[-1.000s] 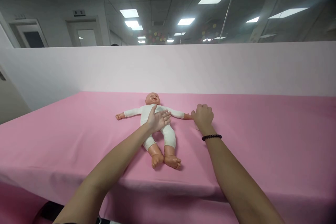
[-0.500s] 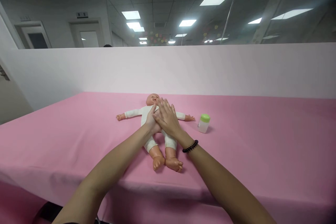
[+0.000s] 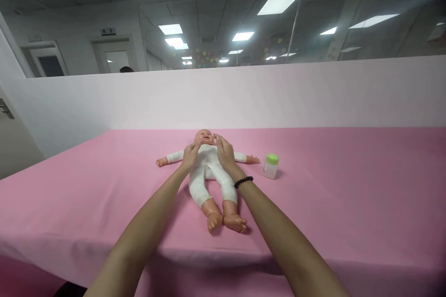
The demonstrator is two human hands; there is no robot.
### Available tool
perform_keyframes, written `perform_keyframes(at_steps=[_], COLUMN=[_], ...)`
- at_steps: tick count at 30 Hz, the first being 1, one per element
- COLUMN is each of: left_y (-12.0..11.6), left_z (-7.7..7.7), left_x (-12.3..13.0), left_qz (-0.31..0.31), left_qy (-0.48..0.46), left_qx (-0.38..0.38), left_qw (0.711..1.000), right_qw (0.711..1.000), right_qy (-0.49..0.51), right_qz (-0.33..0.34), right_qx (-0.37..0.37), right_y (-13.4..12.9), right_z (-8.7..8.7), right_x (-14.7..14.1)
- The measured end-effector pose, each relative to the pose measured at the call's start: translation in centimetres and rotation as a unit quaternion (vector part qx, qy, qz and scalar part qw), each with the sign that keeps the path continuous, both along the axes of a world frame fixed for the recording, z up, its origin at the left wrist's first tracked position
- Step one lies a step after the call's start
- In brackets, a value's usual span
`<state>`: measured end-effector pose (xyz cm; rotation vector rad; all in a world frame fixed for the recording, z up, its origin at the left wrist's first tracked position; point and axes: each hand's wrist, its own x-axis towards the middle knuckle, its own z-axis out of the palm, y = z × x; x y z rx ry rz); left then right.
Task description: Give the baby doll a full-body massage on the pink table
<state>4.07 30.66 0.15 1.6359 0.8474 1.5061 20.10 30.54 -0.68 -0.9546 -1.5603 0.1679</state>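
Observation:
A baby doll (image 3: 209, 162) in a white suit lies on its back, head away from me, arms spread out and bare feet toward me. My left hand (image 3: 191, 154) is over the doll's shoulder on the left, its fingers reaching up beside the chin. On the other side my right hand (image 3: 225, 152) is held near the doll's cheek, fingers extended and slightly curved. Neither hand holds anything. Whether the fingertips touch the doll I cannot tell. A black coiled band (image 3: 243, 182) circles my right wrist.
A small clear jar with a green lid (image 3: 271, 166) stands right of the doll's hand. Pink cloth (image 3: 331, 195) covers the table, its front edge hanging down. Behind rises a low white wall (image 3: 244, 97) with glass above (image 3: 216, 23). A door handle (image 3: 6, 109) shows at far left.
My hands were together over the doll's chest, palms touching. They have parted to either side, uncovering the chest. The view has tilted slightly upward.

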Motion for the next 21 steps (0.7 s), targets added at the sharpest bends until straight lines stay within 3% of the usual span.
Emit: perform_keyframes(at_steps=[2, 5, 8, 12, 18, 21], left_y=[0.8, 1.4, 1.5, 1.8, 2.2, 1.6], left_z=[-1.5, -3.2, -3.7, -3.6, -3.7, -3.6], left_x=[-0.8, -1.0, -0.8, -0.7, -0.6, -0.4], left_qz=[0.023, -0.012, -0.012, 0.013, 0.053, 0.139], left_qy=[0.102, 0.231, 0.34, 0.465, 0.5, 0.471], left_qx=[0.01, 0.051, 0.092, 0.062, 0.004, -0.049], left_qw=[0.994, 0.972, 0.936, 0.883, 0.864, 0.87], right_qw=[0.997, 0.988, 0.978, 0.95, 0.924, 0.927], right_qy=[0.017, -0.04, -0.106, -0.226, -0.246, -0.221], right_qz=[0.035, 0.083, 0.104, 0.091, 0.017, -0.031], right_qx=[-0.066, -0.125, -0.145, -0.195, -0.293, -0.3], right_y=[0.4, 0.0, -0.2, 0.5, 0.5, -0.3], right_z=[-1.3, -2.4, -2.7, -2.9, -3.2, -3.0], right_x=[0.2, 0.2, 0.2, 0.3, 0.2, 0.1])
